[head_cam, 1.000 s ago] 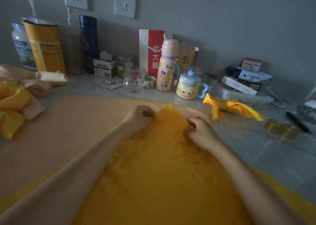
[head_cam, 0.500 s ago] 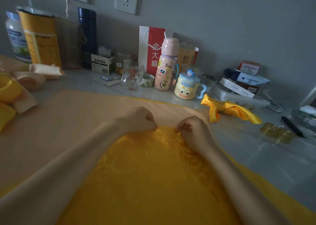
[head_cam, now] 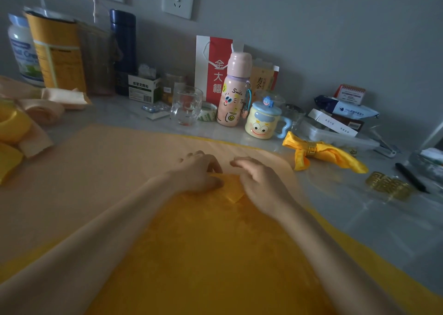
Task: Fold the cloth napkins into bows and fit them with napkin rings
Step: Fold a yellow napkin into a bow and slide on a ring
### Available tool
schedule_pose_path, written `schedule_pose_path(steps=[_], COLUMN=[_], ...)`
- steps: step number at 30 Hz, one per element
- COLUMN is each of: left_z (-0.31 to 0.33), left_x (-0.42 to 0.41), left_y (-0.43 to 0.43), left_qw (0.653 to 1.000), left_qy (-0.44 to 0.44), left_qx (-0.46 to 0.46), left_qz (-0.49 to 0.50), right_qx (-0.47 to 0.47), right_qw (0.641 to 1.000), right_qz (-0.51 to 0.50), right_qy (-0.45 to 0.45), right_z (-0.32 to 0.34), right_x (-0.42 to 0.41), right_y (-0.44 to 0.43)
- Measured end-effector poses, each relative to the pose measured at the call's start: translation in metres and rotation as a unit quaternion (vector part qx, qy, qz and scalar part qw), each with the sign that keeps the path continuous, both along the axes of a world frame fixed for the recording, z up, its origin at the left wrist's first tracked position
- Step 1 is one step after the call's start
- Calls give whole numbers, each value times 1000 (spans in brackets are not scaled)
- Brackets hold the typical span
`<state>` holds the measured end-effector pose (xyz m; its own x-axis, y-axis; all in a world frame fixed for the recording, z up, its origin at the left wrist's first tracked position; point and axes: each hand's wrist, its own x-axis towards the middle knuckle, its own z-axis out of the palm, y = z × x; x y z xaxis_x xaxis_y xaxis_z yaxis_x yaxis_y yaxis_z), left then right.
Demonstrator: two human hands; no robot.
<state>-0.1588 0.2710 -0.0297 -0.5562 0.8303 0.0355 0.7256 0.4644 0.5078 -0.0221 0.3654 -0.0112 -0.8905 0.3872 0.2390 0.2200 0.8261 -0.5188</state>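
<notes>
Our left grip (head_cam: 199, 173) pinches the far folded corner of the yellow napkin (head_cam: 203, 254) on the surface (head_cam: 359, 219); our right grip (head_cam: 261, 183) is blurry, so we cannot tell its hold; that corner sits between both; the napkin runs back toward us.

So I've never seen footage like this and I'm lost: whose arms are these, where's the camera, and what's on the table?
No machine here: a person's bare arms, filmed by one camera worn on their head, looking down. The left hand grips the folded-over corner of a yellow napkin, spread on a beige cloth. The right hand is beside it, too blurred to tell whether it holds anything. To the right lie a finished yellow bow in a gold ring and spare gold rings. A pink bottle and a cartoon mug stand further back.
</notes>
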Motion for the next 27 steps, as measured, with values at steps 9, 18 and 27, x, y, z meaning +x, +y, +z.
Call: schedule_pose_path(steps=[9,18,27], left_z=[7,8,8], left_x=[55,45,27], left_y=[-10,-10,-17], left_qw=[977,978,991], left_qy=[210,195,119], left_qx=[-12,15,-3], left_qz=[37,68,63], right_qx=[130,88,20], right_qw=[968,961,996], right_qz=[79,-37,-56], right_qy=[-200,-258,-64], right_z=[-35,-21,-9], right_x=[-5,15,5], right_y=[-3,24,21])
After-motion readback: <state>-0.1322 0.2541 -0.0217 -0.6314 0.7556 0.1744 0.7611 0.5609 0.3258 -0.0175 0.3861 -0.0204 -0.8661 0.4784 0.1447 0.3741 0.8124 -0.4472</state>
